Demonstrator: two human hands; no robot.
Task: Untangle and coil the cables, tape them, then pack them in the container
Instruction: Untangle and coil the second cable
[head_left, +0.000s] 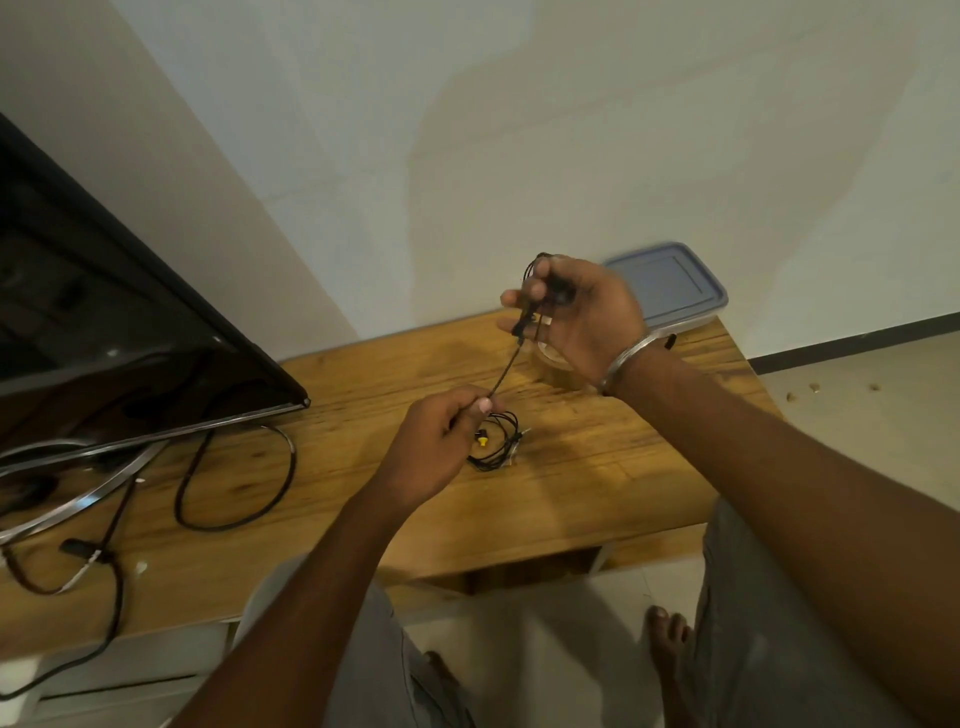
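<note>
A wooden table (597, 467) is seen from above, set against a pale wall. Above it, a thin black cable (506, 366) is held taut between two hands. The right hand (576, 317) is raised, with its fingers closed around several loops of the cable and a dark plug. The left hand (441, 441) is lower and nearer, with the straight run of cable pinched between thumb and forefinger. A metal bangle (626, 358) is worn on the right wrist. On the table just beside the left hand, a small black coil (498, 441) with a yellow plug is lying. A roll of clear tape (553, 358) is partly hidden under the right hand. A container (675, 291) with a blue-grey lid is placed at the table's far right corner. A dark screen (104, 322) is seen at left, with thicker cords trailing beside it.
</note>
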